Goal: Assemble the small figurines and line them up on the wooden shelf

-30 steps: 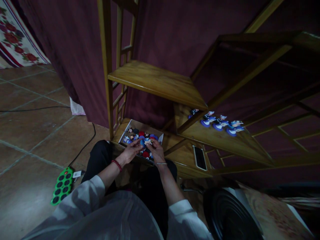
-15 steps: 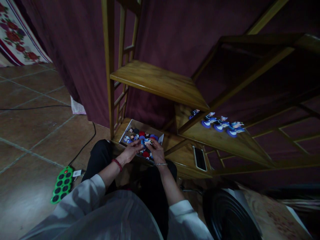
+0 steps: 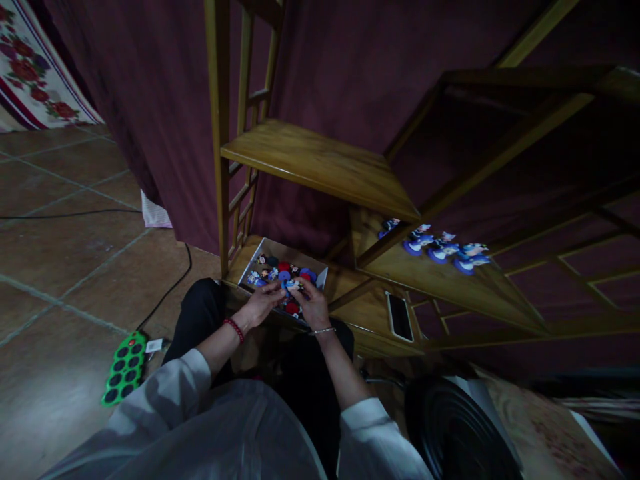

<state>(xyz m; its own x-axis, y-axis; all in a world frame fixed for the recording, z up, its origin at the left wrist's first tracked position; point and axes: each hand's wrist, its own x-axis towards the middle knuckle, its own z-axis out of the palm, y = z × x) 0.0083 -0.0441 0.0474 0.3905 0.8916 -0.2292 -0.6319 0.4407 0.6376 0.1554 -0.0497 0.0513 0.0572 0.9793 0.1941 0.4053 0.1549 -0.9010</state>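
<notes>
Over the white box [image 3: 259, 253], a small blue-and-white figurine [image 3: 293, 285] is held between my two hands. My left hand [image 3: 264, 302], with a red bead bracelet at the wrist, pinches its blue base from the left. On the other side, the fingers of my right hand [image 3: 314, 305] close round the figurine's body. Below and around them lie several more figurines [image 3: 285, 267] with red, blue and dark parts, loose in the box. The box rests on the low wooden shelf [image 3: 350, 287]. My fingers cover part of the held figurine.
Several blue-and-white figurines [image 3: 443, 247] stand on a raised shelf to the right. A white-rimmed phone [image 3: 400, 317] lies on the low shelf. Another wooden shelf [image 3: 320, 163] juts out above the box. A green power strip [image 3: 124, 370] lies on the floor at left.
Almost nothing differs. The figurine stays between both hands, with only a slight shift of the right hand and its fingers.
</notes>
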